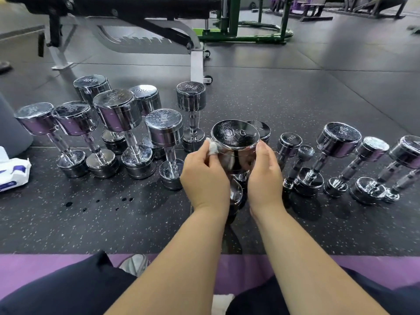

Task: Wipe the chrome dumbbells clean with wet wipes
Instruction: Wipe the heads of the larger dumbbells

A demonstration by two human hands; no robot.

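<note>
A chrome dumbbell (235, 137) stands upright on the floor in the middle, between my two hands. My left hand (204, 176) pinches a white wet wipe (213, 148) against the left side of its top head. My right hand (264, 176) curls round the right side of that head. Its handle and lower head are mostly hidden behind my hands. Several more chrome dumbbells stand upright to the left (118, 110) and to the right (338, 137).
A pack of wet wipes (12, 172) lies on the floor at far left, beside a grey object (11, 130). A weight bench (136, 10) and a green machine frame (245, 37) stand behind. Water drops (68, 203) spot the black rubber floor. A purple mat (45, 267) runs under my legs.
</note>
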